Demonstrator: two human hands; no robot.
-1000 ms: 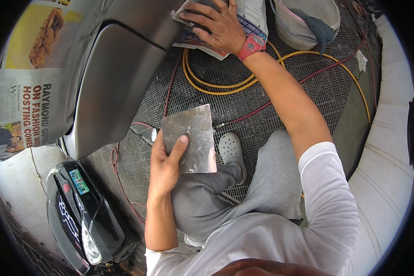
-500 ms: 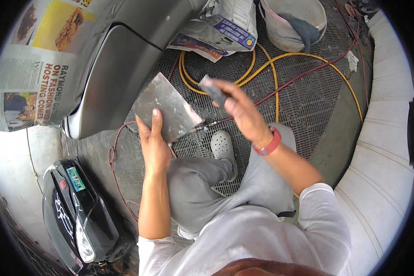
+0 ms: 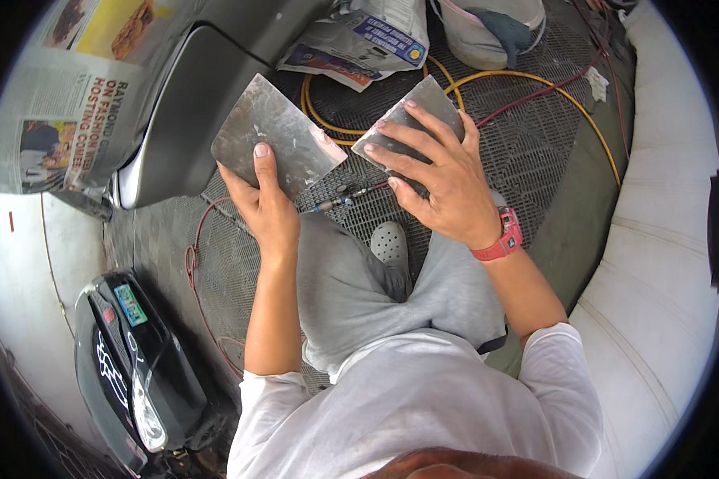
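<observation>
At upper centre, my feed showed the left hand (image 3: 268, 209) pinching a pink-smeared plate (image 3: 278, 128), the right hand (image 3: 446, 185) spread over a second plate (image 3: 433, 96) beside it: plate-to-plate work, I judged, calling next for aligned edges. Beyond lay a yellow hose (image 3: 527, 77).

Left plate (image 3: 291, 156) in left hand (image 3: 265, 211), thumb on upper face. Right plate (image 3: 438, 97) in right hand (image 3: 447, 180), fingers across upper face. Plates side by side, above mat (image 3: 535, 136). Panel (image 3: 192, 104): left of left plate. Newspaper (image 3: 80, 120): on panel, left part. Bag (image 3: 383, 44): beyond plates. Bucket (image 3: 465, 36): right of bag. Cloth (image 3: 510, 38): over bucket rim. Hose (image 3: 527, 77): on mat, before bucket. Shoe (image 3: 389, 243): between knees.
</observation>
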